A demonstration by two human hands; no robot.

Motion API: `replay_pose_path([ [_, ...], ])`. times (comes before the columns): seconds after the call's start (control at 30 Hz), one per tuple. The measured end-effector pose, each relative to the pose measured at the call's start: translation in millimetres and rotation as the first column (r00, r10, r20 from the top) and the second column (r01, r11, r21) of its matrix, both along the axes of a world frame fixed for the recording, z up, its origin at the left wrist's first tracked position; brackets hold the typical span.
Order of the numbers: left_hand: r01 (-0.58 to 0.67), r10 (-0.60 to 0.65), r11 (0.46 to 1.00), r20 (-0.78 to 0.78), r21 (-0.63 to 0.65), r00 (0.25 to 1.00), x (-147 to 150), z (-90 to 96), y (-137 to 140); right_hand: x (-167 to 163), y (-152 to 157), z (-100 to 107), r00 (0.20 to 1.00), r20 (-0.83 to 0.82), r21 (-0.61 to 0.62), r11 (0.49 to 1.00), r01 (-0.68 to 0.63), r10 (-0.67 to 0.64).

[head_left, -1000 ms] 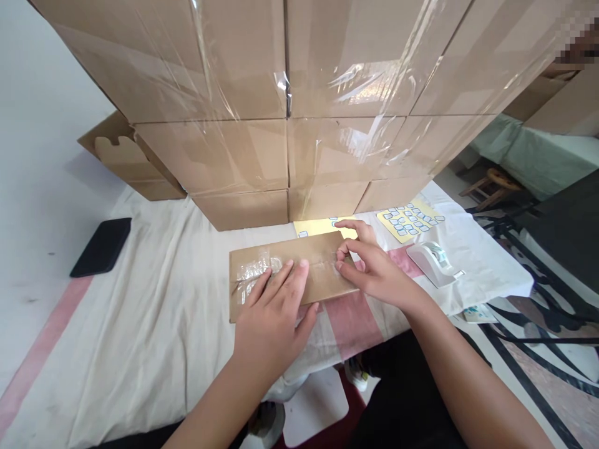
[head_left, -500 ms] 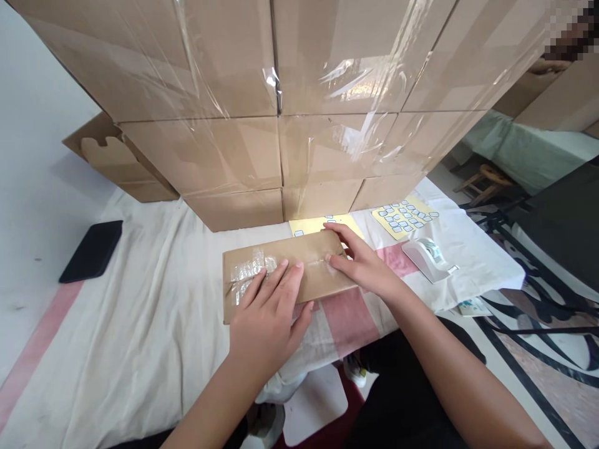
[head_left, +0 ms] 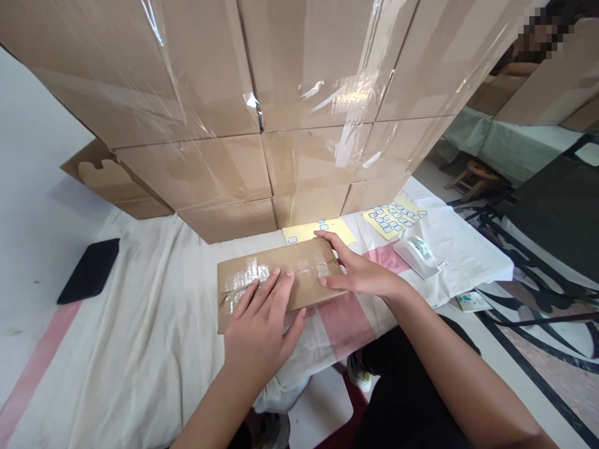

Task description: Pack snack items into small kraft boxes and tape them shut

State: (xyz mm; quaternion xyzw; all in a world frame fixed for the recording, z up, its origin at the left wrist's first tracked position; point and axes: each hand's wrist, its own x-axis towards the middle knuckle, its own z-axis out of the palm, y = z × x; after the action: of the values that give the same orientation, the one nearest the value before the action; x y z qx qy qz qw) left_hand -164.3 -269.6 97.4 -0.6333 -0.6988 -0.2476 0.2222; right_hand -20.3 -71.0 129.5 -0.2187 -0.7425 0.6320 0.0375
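Cardboard box (head_left: pixel 304 254), small and closed, lies lengthwise on the white tablecloth (head_left: pixel 135 324), near its front edge and in front of the tall stack of cartons (head_left: pixel 318 149). Clear tape (head_left: pixel 248 277) covers the left end of its top in wrinkled, shiny strips; a smoother piece (head_left: pixel 322 269) sits towards the right end.

Left hand (head_left: pixel 259 327): palm down, fingers extended and slightly spread, tips resting on the box top just right of the wrinkled tape. Thumb stands off to the side, at the near edge. Nothing gripped.

Right hand (head_left: pixel 358 273): at the right end of the box. Thumb and forefinger wide apart, thumb lying on the top, forefinger reaching to the far corner. Remaining fingers largely hidden; cannot tell how they bear on the end face.

Surroundings: yellow sheet (head_left: pixel 344 229) with blue-outlined shapes between box and stack; second yellow sheet (head_left: pixel 395 216) farther right. White tape dispenser (head_left: pixel 415 255) on the cloth, right of the right hand. Black flat object (head_left: pixel 90 270) well apart, at left. Open carton (head_left: pixel 110 184) beside the stack, also left. Stack is wrapped in glossy clear film. Wooden stool (head_left: pixel 475 176) on the floor beyond.
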Motion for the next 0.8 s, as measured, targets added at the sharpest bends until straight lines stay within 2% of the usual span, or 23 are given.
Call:
replay_pose_path([
  [0.13,0.013,-0.012,1.0,-0.033,0.027,0.999,-1,-1.1,0,6,3,-1,0.998,0.004,0.015,0.998,-0.058,0.058],
  [0.23,0.029,-0.027,0.999,-0.059,0.033,0.998,-5,-2.3,-1,9,6,-5,0.987,0.015,0.135,0.978,-0.158,0.157],
  [0.33,0.059,-0.056,0.998,-0.086,0.033,0.995,-12,-4.3,-3,13,6,-8,0.968,0.003,0.282,0.929,-0.24,0.25],
  [0.5,0.109,-0.102,0.993,-0.133,0.047,0.986,-22,-7.1,-7,20,-7,-22,0.963,-0.146,0.405,0.902,-0.15,0.226],
  [0.63,0.137,-0.123,0.988,-0.168,0.071,0.978,-24,-6.9,-8,38,-9,-33,0.966,-0.149,0.45,0.884,-0.126,0.214],
  [0.7,0.135,-0.12,0.988,-0.178,0.075,0.977,-24,-6.8,-7,57,6,-33,0.973,-0.201,0.499,0.867,0.005,0.11],
  [0.73,0.135,-0.118,0.988,-0.184,0.081,0.976,-24,-7.0,-6,68,19,-31,0.965,-0.262,0.533,0.833,0.148,-0.004],
  [0.77,0.135,-0.117,0.987,-0.192,0.084,0.974,-24,-7.5,-5,82,36,-28,0.926,-0.346,0.555,0.763,0.333,-0.152],
  [0.8,0.138,-0.118,0.987,-0.204,0.087,0.972,-25,-8.3,-5,97,57,-25,0.852,-0.421,0.565,0.645,0.514,-0.31],
])
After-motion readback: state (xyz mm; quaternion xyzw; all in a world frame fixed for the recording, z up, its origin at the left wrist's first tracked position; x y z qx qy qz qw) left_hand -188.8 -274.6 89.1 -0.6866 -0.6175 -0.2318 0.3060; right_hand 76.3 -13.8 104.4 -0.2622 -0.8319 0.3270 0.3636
